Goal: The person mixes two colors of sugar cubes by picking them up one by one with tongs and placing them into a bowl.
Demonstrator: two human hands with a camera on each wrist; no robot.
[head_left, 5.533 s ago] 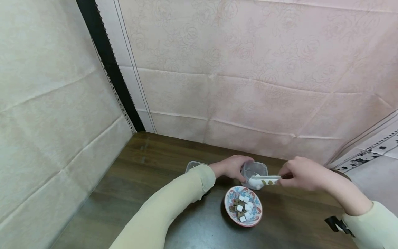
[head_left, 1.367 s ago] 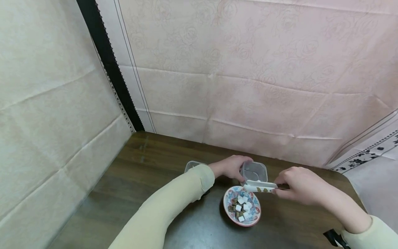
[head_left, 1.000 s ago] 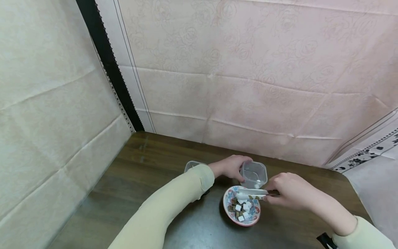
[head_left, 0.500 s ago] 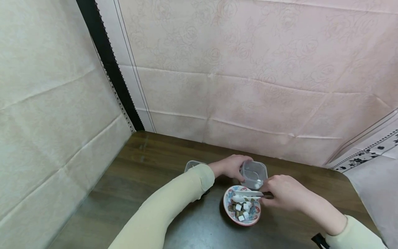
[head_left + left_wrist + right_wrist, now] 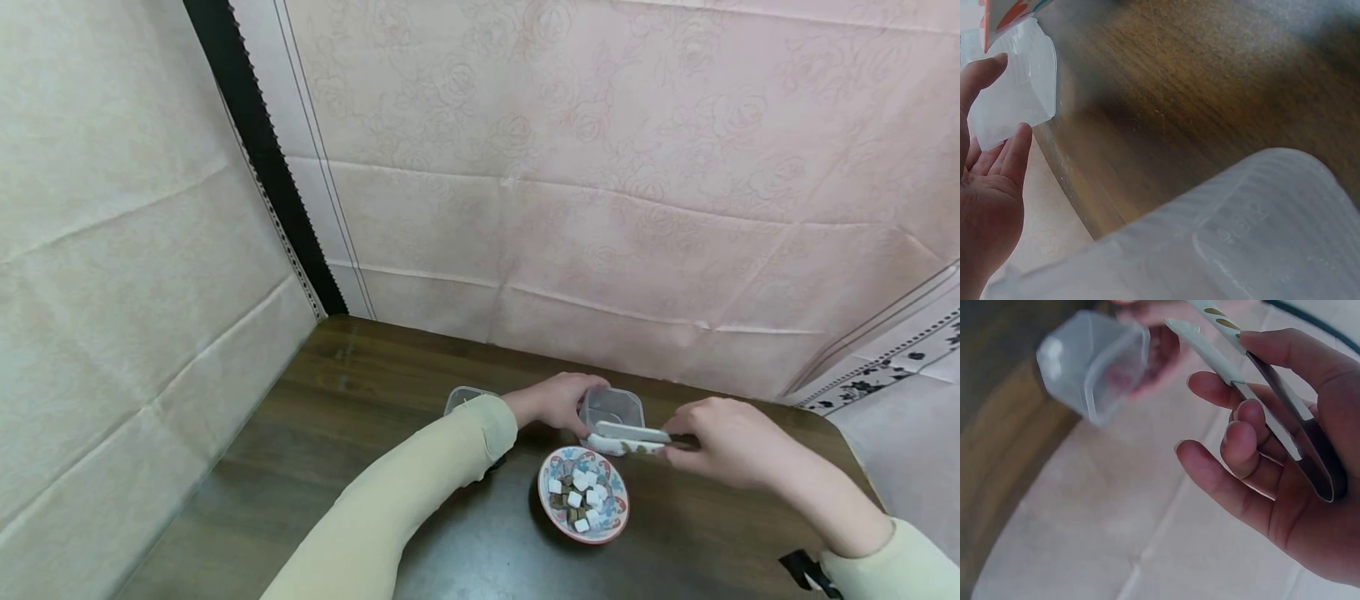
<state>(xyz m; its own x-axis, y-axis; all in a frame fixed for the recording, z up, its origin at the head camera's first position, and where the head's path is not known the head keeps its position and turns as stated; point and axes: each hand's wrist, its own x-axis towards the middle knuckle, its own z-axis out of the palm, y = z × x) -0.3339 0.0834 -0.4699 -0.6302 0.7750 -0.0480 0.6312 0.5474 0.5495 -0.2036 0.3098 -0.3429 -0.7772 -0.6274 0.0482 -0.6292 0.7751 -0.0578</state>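
Observation:
In the head view, my right hand grips a pair of tongs with white patterned tips and a metal bend. The tips are over the near side of a clear plastic container. My left hand holds that container at its left side, thumb and fingers about its walls. Something white lies in the container in the right wrist view. Just nearer stands a patterned bowl with several white cubes and brown cubes. Whether the tongs pinch anything is unclear.
A second clear container stands left, partly hidden behind the left sleeve; it looms large as a near container in the left wrist view. The dark wooden table meets cloth-covered walls behind and at left.
The right hand and tongs have moved from over the bowl up and right to the container. A white cube now lies at the bowl's left side. The left hand has kept its place.

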